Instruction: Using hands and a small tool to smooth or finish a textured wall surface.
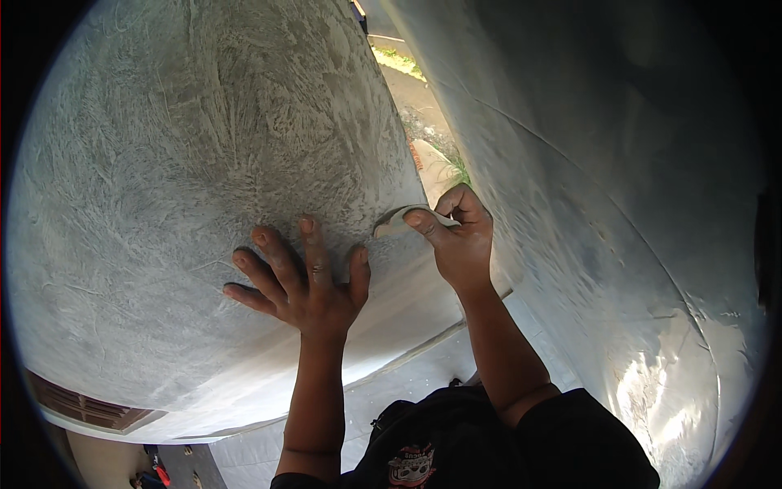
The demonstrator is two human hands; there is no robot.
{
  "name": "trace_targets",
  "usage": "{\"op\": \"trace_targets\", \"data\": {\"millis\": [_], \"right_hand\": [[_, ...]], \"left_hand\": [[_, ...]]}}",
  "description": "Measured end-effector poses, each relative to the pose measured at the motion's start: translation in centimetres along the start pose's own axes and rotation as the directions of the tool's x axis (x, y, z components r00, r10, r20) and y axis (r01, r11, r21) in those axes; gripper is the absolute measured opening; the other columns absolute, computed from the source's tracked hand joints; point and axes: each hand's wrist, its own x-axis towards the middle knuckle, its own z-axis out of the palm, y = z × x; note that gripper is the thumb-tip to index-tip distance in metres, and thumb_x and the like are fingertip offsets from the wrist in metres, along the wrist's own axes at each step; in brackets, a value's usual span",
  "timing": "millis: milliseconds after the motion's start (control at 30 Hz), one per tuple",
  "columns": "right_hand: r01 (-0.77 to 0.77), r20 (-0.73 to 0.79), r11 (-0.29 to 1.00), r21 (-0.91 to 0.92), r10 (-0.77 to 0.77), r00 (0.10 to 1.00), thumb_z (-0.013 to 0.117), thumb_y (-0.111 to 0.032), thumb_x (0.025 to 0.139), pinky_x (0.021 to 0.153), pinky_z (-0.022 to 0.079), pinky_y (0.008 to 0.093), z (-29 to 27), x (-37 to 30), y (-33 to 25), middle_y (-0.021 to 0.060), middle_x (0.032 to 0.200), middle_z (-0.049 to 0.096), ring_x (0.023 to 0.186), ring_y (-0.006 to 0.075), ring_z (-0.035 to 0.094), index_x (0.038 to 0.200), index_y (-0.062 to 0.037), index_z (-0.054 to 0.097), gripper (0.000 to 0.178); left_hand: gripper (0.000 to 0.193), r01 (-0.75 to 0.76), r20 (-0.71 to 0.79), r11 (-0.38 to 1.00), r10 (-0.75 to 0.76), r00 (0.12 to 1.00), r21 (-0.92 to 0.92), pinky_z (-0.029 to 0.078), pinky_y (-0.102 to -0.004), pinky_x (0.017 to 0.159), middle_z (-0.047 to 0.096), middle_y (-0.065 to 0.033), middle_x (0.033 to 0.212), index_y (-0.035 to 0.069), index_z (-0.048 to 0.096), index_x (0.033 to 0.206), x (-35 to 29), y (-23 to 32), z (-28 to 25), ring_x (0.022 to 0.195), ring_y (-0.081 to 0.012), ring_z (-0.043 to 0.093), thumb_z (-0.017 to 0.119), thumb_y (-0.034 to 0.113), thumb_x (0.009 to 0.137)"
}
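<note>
The person's two hands are apart, both raised in front of a broad grey wall (244,138) whose face is covered in streaky, swirling marks. The left hand (316,303) is spread over the lower middle of this wall, its fingers splayed and pointing up and to the left, its thumb standing out to the right; it grips nothing, and whether the whole palm touches the wall cannot be told. The right hand (466,248), just beyond the wall's right edge, is closed on a thin, pale curled sheet (393,222), pinched between the thumb and the bent fingers. The curled sheet bows out to the left of the thumb, lying over the wall close to that edge, to the upper right of the left hand; whether it presses on the wall is unclear. To the right hangs a large, creased grey tarp (603,187), with bright patches low down. Between wall and tarp, a narrow gap shows sandy ground (417,98) and a strip of grass (397,62). A brown slatted grille (94,403) sits at the lower left, and a black shirt (497,440) with a printed emblem (411,466) fills the bottom middle.
</note>
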Motion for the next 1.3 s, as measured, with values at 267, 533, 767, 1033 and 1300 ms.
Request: {"op": "trace_targets", "data": {"millis": [267,533,767,1033,1300], "right_hand": [[0.086,-0.059,0.994,-0.068,-0.09,0.994,0.085,-0.006,0.071,0.058,0.041,0.0201,1.4,2.4,-3.3,-0.0046,0.063,0.046,0.061,0.003,0.04,0.067,-0.0084,0.041,0.044],[0.177,-0.139,0.968,-0.177,-0.203,0.969,0.087,-0.005,0.067,0.052,0.04,0.0201,1.6,2.4,-2.9,-0.0031,0.062,0.05,0.057,0.002,0.043,0.068,-0.0084,0.044,0.043],[0.129,0.006,0.958,-0.256,-0.132,0.991,0.084,0.0,0.07,0.056,0.038,0.0176,-0.3,-0.7,-0.2,-0.005,0.065,0.044,0.059,0.0025,0.04,0.07,-0.0089,0.042,0.043],[0.252,-0.035,0.965,-0.072,-0.255,0.966,0.087,-0.008,0.068,0.049,0.035,0.0204,1.6,4.2,-3.0,-0.0034,0.06,0.046,0.053,0.0026,0.037,0.068,-0.0085,0.045,0.042],[0.105,-0.002,0.982,-0.154,-0.106,0.994,0.086,-0.008,0.07,0.052,0.037,0.0203,-0.4,0.9,-0.6,-0.0035,0.058,0.044,0.056,0.0032,0.038,0.067,-0.0086,0.042,0.044]], "left_hand": [[0.063,0.003,-0.005,1.0,-0.003,1.0,0.003,-0.002,-0.0653,0.11,0.031,-0.0231,0.15,0.019,0.051,0.137,0.0,0.0,-0.1,0.143,-0.0444,0.015,0.043,0.061,0.091],[0.059,0.009,-0.023,1.0,-0.01,1.0,-0.017,-0.001,-0.0645,0.11,0.036,-0.0205,0.149,0.02,0.053,0.136,-0.2,0.2,-0.1,0.143,-0.0428,0.018,0.045,0.057,0.091],[0.056,0.026,-0.014,0.999,-0.027,1.0,-0.041,0.0,-0.0631,0.111,0.037,-0.0191,0.148,0.017,0.055,0.134,-1.3,-0.2,-0.1,0.142,-0.0419,0.02,0.049,0.05,0.09],[0.063,0.084,-0.033,0.996,-0.085,0.996,-0.038,0.002,-0.0598,0.113,0.032,-0.0219,0.15,0.009,0.048,0.138,-2.2,1.9,0.8,0.143,-0.0429,0.019,0.05,0.049,0.09],[0.055,0.126,-0.059,0.988,-0.131,0.99,-0.085,0.001,-0.0615,0.113,0.038,-0.0181,0.148,0.015,0.055,0.133,-2.8,2.1,1.0,0.143,-0.0407,0.02,0.053,0.048,0.088]]}}
